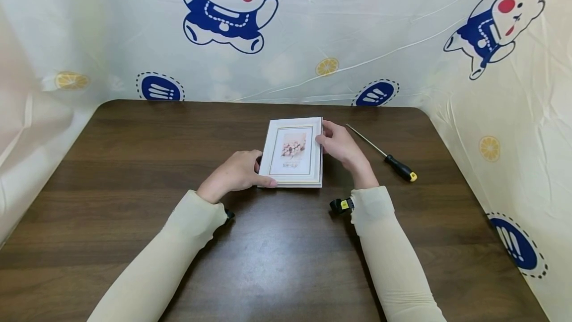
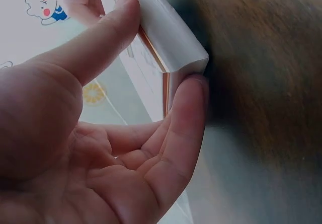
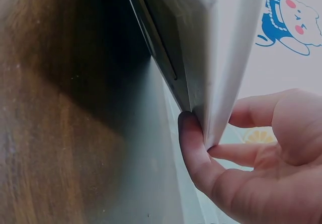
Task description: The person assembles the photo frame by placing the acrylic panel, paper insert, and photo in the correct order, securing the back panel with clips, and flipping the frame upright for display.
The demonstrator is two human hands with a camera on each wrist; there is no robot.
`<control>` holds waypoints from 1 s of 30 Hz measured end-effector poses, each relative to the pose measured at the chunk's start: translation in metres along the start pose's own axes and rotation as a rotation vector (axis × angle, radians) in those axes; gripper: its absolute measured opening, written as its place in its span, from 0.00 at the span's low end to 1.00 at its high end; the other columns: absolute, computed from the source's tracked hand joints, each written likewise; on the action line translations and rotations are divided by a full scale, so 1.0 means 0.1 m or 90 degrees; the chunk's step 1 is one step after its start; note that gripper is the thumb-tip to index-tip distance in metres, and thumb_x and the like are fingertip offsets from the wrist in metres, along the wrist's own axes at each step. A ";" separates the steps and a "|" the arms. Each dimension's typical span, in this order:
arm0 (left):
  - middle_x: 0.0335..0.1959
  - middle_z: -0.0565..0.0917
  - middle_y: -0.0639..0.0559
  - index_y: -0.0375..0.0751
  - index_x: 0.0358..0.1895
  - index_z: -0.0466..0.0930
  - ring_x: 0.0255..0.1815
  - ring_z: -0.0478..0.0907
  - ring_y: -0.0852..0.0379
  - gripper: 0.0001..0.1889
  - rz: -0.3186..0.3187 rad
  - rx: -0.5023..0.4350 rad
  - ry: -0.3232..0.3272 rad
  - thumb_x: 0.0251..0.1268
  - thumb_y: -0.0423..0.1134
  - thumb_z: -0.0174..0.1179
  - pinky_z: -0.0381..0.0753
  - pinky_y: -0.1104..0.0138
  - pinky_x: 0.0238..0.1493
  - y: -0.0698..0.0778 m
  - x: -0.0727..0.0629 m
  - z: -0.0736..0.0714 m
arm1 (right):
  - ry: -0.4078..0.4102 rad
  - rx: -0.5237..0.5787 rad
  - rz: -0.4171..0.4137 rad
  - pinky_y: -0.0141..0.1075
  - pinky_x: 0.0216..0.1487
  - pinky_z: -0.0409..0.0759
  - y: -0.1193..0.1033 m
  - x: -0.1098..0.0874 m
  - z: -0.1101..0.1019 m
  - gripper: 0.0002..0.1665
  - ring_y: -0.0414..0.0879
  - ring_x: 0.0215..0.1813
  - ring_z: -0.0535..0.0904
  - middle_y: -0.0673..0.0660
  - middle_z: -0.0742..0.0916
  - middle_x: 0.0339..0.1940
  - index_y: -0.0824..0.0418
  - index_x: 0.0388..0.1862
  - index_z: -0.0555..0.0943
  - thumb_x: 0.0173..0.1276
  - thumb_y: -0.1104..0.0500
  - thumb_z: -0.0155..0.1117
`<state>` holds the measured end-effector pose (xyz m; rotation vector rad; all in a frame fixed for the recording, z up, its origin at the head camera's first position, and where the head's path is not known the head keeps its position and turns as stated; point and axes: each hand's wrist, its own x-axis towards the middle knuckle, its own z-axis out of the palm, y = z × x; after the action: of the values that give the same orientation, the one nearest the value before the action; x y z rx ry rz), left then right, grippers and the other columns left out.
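A white picture frame [image 1: 292,153] with a flower picture and printed lettering faces up between both hands near the middle of the table. My left hand [image 1: 239,172] grips its lower left corner; in the left wrist view the thumb [image 2: 113,30] lies on the front and a finger [image 2: 186,118] curls under the edge. With thumb and fingers, my right hand [image 1: 344,147] pinches the upper right side. The right wrist view shows a fingertip [image 3: 188,128] at the dark back of the picture frame [image 3: 231,48], which is tilted clear of the table there.
A screwdriver [image 1: 399,167] with a black and yellow handle lies right of the right hand on the brown wooden table [image 1: 147,138]. Behind and beside the table hangs a pale curtain [image 1: 313,24] printed with bears and orange slices.
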<state>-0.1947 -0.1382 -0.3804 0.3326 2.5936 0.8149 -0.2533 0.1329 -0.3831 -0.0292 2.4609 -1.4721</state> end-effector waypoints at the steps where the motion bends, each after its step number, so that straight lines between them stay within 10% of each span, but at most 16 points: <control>1: 0.44 0.85 0.43 0.33 0.60 0.76 0.45 0.81 0.48 0.35 -0.005 0.001 0.001 0.61 0.53 0.79 0.80 0.57 0.49 0.00 0.00 0.00 | -0.002 -0.005 0.000 0.50 0.63 0.83 0.00 0.00 0.00 0.39 0.57 0.60 0.79 0.66 0.79 0.67 0.63 0.87 0.56 0.81 0.60 0.55; 30: 0.45 0.82 0.41 0.31 0.62 0.67 0.45 0.79 0.45 0.43 -0.032 -0.001 0.023 0.56 0.53 0.82 0.79 0.55 0.52 0.03 0.01 0.08 | -0.028 -0.115 0.011 0.43 0.56 0.83 0.15 0.08 0.11 0.35 0.54 0.57 0.79 0.64 0.80 0.66 0.62 0.85 0.62 0.83 0.61 0.54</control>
<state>-0.1920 -0.1311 -0.3849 0.2529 2.6238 0.8119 -0.2564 0.1295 -0.4028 -0.0759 2.5433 -1.2256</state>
